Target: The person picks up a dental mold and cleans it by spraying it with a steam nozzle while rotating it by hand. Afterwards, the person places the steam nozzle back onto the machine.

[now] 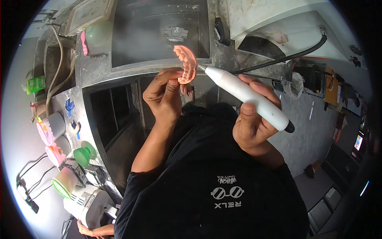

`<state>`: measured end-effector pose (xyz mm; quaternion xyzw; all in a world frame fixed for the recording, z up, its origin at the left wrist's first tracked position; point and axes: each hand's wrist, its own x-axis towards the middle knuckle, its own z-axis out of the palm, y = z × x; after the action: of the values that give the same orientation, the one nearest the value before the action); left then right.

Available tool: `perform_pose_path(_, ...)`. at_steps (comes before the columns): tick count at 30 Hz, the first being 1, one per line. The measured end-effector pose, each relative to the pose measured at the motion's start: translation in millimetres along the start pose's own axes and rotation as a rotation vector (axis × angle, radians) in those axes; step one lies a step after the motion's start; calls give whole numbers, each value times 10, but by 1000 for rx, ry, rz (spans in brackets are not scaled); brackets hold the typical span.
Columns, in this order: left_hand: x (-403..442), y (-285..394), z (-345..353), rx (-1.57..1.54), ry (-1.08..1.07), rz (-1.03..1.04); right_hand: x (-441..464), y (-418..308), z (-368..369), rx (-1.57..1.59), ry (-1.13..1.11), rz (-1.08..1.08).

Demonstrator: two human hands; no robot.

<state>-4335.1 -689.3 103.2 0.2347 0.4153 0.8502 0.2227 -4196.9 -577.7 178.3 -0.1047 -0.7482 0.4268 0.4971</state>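
Note:
My left hand (166,91) pinches an orange dental model (190,65) by its lower end, between thumb and fingers. The model is a curved arch with a row of teeth along its left side. My right hand (256,113) is wrapped round a thick white engraving pen (242,89) with a pointed metal tip and a black rear end. That tip points up and left and is at the model's outer right edge; whether it touches cannot be made out. Both hands are raised in front of the bench edge (119,73).
Behind the hands lies a dark, dusty work surface (135,44). A black nozzle (221,32) and a black hose (294,57) are to its right. Green bowls (82,156), pink-and-white containers (51,129) and a white machine (85,205) stand left. Another person's arm (97,231) shows at lower left.

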Motion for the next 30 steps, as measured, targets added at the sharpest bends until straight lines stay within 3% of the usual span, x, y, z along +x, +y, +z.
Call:
perform_pose_path(13,12,63,62,289,-18,131,-16,40,24,-5,22,20)
perform_pose_path(30,-12,99,52,385,-58,174,-51,2,22,10,35,62)
